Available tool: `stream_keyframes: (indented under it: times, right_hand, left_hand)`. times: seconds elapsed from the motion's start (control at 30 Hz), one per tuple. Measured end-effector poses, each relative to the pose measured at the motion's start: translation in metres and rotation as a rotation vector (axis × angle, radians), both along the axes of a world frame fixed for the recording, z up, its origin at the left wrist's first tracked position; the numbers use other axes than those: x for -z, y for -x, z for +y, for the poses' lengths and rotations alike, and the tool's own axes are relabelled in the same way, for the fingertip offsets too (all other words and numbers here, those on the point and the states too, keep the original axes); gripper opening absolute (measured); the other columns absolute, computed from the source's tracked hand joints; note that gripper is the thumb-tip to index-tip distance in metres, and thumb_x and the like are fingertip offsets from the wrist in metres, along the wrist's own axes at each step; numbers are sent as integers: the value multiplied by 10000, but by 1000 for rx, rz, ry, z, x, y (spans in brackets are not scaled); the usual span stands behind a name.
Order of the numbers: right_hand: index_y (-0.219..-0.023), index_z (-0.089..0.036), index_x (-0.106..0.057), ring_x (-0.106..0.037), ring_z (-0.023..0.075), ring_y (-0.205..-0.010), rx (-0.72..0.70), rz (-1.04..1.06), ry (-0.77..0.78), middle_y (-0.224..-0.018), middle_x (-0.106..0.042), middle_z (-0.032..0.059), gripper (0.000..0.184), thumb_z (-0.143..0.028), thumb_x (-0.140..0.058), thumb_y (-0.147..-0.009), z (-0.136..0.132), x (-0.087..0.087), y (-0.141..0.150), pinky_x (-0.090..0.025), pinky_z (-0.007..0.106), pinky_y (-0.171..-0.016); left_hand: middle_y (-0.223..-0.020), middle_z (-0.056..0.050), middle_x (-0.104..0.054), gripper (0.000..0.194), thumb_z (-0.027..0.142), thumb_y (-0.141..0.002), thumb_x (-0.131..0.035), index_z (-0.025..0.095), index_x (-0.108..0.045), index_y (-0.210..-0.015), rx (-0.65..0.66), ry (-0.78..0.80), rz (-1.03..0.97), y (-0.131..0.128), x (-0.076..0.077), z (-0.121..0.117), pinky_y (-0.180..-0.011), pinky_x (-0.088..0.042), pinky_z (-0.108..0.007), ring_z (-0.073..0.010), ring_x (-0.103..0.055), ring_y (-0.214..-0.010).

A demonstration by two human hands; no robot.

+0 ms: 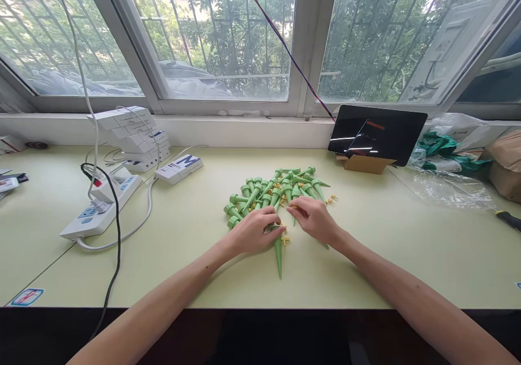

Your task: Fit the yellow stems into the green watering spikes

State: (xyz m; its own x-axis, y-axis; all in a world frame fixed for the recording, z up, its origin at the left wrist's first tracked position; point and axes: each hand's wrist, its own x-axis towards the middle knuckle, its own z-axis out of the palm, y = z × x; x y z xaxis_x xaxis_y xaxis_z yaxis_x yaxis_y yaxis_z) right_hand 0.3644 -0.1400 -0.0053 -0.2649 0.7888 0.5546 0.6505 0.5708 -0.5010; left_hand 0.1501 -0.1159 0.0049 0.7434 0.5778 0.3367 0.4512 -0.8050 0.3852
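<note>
Both my hands work at the near side of a pile of green plastic watering spikes (pixel 254 193) with ribbed caps. My left hand (pixel 254 229) is closed, thumb and fingertips around the upper part of a green watering spike (pixel 279 259). That spike's tip points toward me, and its top is hidden by the fingers. Close by on the right, my right hand (pixel 315 219) pinches a small yellow plastic piece, mostly covered by the fingertips. A loose yellow T-shaped piece (pixel 286 239) lies beside the spike. More yellow pieces (pixel 332 199) are scattered at the pile's right edge.
At left stand a white power strip (pixel 97 213) with cables, a stack of white boxes (pixel 140 137) and a single white box (pixel 179 170). Behind the pile, a tablet (pixel 376 134) leans on a cardboard stand (pixel 366 164). Plastic bags (pixel 451 161) and a dark-handled tool (pixel 508 219) lie at right.
</note>
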Motion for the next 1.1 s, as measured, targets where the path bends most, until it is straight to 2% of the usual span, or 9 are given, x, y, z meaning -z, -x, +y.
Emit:
stream_keyframes:
  times: [0.2, 0.43, 0.67, 0.8, 0.93, 1.1]
  right_hand:
    - [-806, -208, -655, -494, 132, -605, -33, -64, 9, -681, -570, 10, 282, -332, -474, -982, 0, 5, 1, -377, 257, -581]
    - [-847, -219, -695, -463, 123, -592, -39, -52, 17, -676, -516, -2, 259, -335, -503, -975, 2, 6, -1, -360, 253, -573]
    - [-946, -229, -711, -498, 132, -624, -46, -6, 55, -758, -566, 18, 220, -330, -517, -971, 1, 4, 0, -412, 268, -611]
    - [-959, -223, -714, -524, 137, -641, -53, 55, 46, -803, -595, 32, 209, -313, -525, -966, 1, 3, -1, -442, 278, -630]
    - [-988, -218, -710, -521, 138, -642, -56, 90, 36, -828, -602, 41, 206, -297, -522, -966, 3, 4, -1, -449, 278, -618]
    - [-956, -199, -693, -508, 136, -624, -28, 127, 11, -783, -609, 32, 160, -278, -555, -948, 4, 5, -1, -433, 270, -591]
  left_hand:
    - [-773, -18, -539, 251, 367, -900, -557, 169, -647, -776, -7, 24, 22, 0, -2, 0, -568, -377, -260, -112, -476, -591]
    - [-804, -13, -550, 233, 383, -888, -587, 171, -640, -806, -14, 14, 74, 1, -1, 0, -588, -376, -260, -109, -467, -603]
    - [-797, -16, -548, 220, 361, -895, -582, 171, -621, -791, -10, -21, 78, 0, 1, -1, -577, -357, -256, -114, -464, -607]
    - [-824, -19, -531, 201, 337, -920, -554, 171, -622, -829, 21, -46, 22, 0, 1, -2, -579, -356, -252, -100, -430, -588]
    - [-914, -26, -513, 194, 339, -953, -518, 181, -624, -918, 41, -34, -116, 1, 2, 2, -565, -369, -240, -61, -344, -526]
    - [-993, -45, -503, 178, 335, -961, -505, 186, -601, -939, 42, -12, -182, 2, 3, 6, -551, -369, -234, -54, -369, -537]
